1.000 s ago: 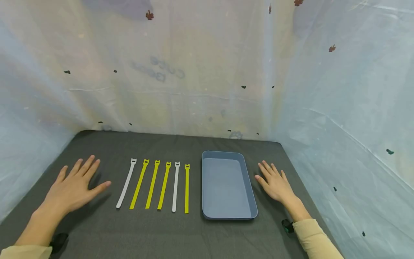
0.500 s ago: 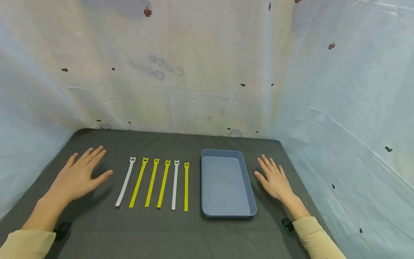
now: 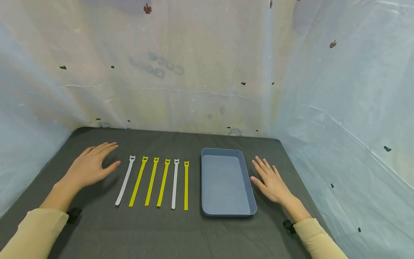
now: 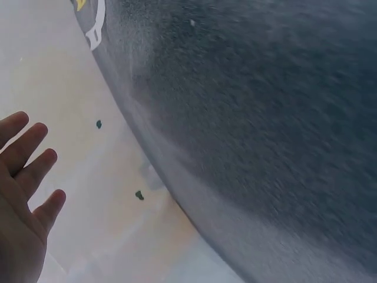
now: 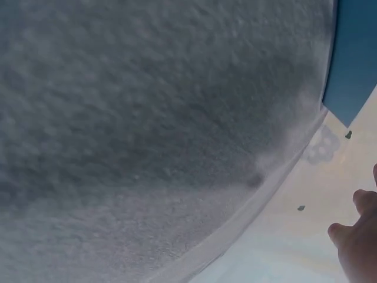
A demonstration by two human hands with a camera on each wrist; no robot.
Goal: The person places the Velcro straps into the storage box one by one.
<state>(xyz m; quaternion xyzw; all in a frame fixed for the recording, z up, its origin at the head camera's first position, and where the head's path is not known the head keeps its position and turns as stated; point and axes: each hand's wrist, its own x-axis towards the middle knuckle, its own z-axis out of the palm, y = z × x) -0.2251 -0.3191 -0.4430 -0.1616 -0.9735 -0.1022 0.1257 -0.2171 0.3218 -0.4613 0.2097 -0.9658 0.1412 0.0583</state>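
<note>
"What's nearest us?"

"Two cream sleeves point(image 3: 42, 230), reaching over the grey cloth-covered worktop point(image 3: 136, 233). Then the left hand point(image 3: 87, 167), towards the left edge: thumb and fingers apart, holding nothing. The right hand point(image 3: 271, 185), fingers apart too and holding nothing, is between the right edge and a blue-grey tray point(image 3: 228, 187); I can't tell whether its thumb touches the rim."

"And between the hands?"

"Left of the tray, six flat straps point(image 3: 186, 185) lie apart in a row, slotted ends towards the far edge. From the left: white, three yellow, white, yellow."

"Which step is this?"

"The very start, I'd judge; no strap is lifted. Taking one would call for a fine fingertip pinch, since they lie so flat."

"Anything in the way?"

"Nothing covers the straps, but the tray's raised wall stands between them and the right hand. Beyond the far edge is pale plastic sheeting point(image 3: 207, 46) with small dark spots."
</note>
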